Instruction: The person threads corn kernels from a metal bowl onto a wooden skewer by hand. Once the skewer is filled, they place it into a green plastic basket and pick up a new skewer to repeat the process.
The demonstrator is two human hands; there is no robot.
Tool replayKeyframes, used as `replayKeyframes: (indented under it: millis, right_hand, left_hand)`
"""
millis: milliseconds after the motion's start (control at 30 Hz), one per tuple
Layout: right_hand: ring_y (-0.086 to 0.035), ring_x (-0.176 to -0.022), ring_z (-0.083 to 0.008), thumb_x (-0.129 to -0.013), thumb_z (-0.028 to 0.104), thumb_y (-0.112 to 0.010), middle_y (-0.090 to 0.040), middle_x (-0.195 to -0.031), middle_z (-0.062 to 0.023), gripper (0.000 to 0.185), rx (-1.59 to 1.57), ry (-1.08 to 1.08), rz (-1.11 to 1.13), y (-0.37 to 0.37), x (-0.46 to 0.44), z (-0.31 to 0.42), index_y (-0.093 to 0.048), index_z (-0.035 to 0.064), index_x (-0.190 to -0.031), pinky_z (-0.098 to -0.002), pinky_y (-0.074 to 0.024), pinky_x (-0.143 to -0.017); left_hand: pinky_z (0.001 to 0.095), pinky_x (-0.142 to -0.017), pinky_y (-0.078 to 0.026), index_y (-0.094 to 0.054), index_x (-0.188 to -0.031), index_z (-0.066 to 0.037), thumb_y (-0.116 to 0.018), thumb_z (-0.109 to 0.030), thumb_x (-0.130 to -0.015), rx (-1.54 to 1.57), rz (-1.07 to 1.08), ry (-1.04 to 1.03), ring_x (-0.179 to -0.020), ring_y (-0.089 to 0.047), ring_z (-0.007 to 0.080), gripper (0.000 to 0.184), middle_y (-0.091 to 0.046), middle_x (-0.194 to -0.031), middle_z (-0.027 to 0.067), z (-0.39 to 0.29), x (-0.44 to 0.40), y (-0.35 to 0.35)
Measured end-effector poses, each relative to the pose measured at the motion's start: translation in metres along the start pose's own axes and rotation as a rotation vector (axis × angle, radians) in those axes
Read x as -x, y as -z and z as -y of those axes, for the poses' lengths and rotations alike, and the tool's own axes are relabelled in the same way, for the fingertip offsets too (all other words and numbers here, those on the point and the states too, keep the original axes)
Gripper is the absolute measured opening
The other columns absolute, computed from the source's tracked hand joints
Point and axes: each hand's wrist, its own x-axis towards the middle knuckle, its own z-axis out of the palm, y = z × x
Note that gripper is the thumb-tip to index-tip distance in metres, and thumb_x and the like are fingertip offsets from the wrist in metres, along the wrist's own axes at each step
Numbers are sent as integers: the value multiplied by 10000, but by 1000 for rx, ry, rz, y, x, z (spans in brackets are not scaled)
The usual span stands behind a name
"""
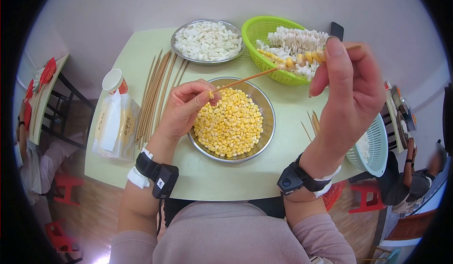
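My right hand (349, 82) is raised at the right, fingers closed around a wooden skewer (255, 76). Several yellow corn kernels (308, 56) are threaded on the skewer close to those fingers. The skewer slants down to the left, its tip reaching my left hand (186, 106). There, thumb and fingers pinch a single corn kernel (211, 95) at the tip; whether the point has gone into it I cannot tell. Below both hands stands a steel bowl (272, 132) holding loose corn kernels (229, 127).
White pieces fill a metal dish (177, 54) at the back. A green basket (250, 28) holds loaded skewers. Bare skewers (155, 89), a tissue pack (118, 127) and a paper cup (113, 80) lie left. A pale blue basket (377, 146) stands right. Other people sit at side tables.
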Motion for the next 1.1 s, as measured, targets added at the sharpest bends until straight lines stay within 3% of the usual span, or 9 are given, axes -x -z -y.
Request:
replayKeyframes:
  millis: [433, 1100]
  right_hand:
    - [-412, -442, -18, -843, 84, -568, -474, -508, 20, 124, 25, 99, 101, 0, 0, -9, -547, 17, -740, -156, -279, -434]
    - [-442, -500, -17, -855, 87, -551, -505, -574, 18, 118, -21, 27, 279, 1, -4, -16, -542, 9, -766, -153, -333, -468]
  left_hand:
    - [274, -713, -433, -613, -880, -8, -610, -123, -815, -29, -23, 10, -794, -548, 152, 132, -590, -857, 82, 3, 0, 2]
    - [267, -688, -426, -628, -837, -36, -632, -128, -794, -170, -79, 103, -758, -532, 146, 102, -566, -792, 63, 3, 0, -2]
